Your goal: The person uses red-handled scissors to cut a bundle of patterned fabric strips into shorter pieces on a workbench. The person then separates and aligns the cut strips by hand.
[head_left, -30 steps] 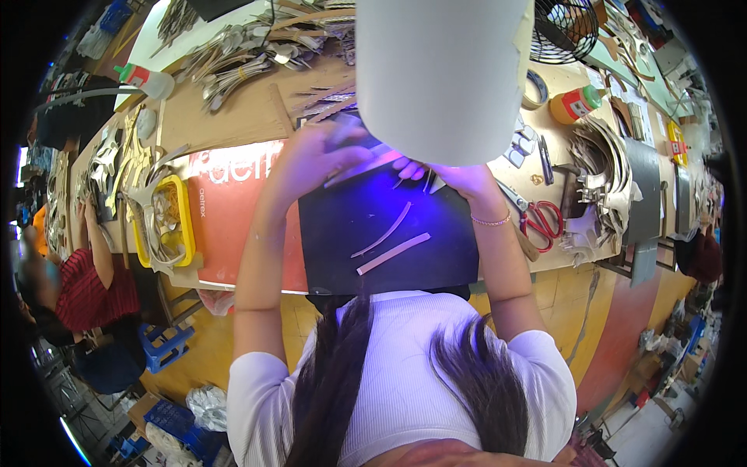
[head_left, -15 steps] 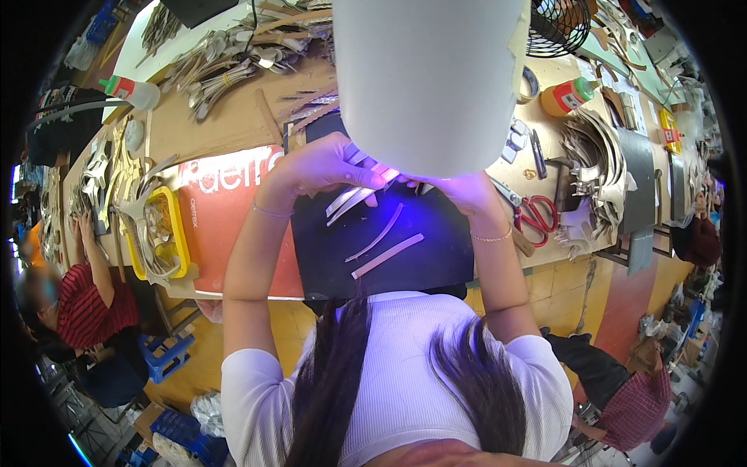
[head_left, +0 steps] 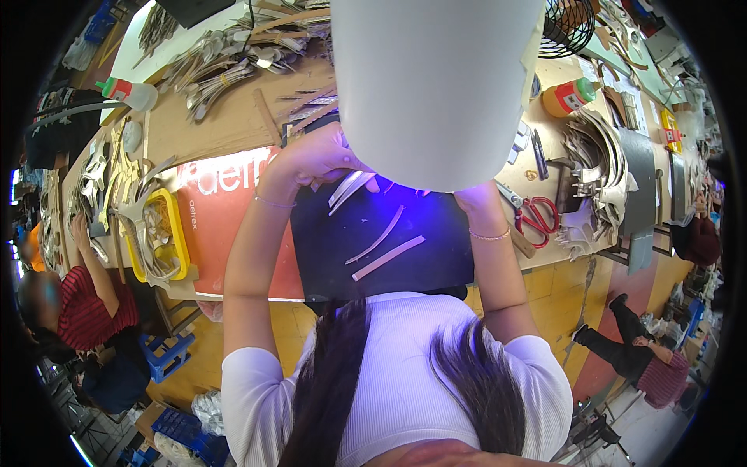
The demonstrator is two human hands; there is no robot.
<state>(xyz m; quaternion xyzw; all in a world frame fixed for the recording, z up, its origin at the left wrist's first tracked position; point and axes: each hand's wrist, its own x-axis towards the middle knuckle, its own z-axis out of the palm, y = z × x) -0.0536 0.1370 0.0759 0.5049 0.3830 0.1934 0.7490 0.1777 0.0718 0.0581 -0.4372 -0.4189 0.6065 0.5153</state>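
My left hand (head_left: 331, 159) is closed round thin, curved silvery strips (head_left: 350, 190) that stick out below its fingers over the black mat (head_left: 327, 261). Its fingertips are partly covered by a large white cylinder (head_left: 432, 93). Just under the cylinder's lower right rim is my right hand (head_left: 475, 196). Only its back and wrist show; the fingers and anything in them are hidden. On the mat in front of me lie a slim curved strip (head_left: 378, 236) and a wider pinkish strip (head_left: 388, 258), apart from both hands. Violet light falls on the mat between my hands.
Red-handled scissors (head_left: 537, 220) lie right of the mat, near a stack of curved pale pieces (head_left: 607, 159). A yellow tray (head_left: 185, 233) stands left of a red sheet (head_left: 241, 265). Bundled strips (head_left: 218, 82) lie at the back left. Co-workers sit at both sides.
Both hands have gone farther under the white cylinder, which now hides my right fingers. The silvery strips have shifted slightly up. At the lower right, a co-worker has changed position.
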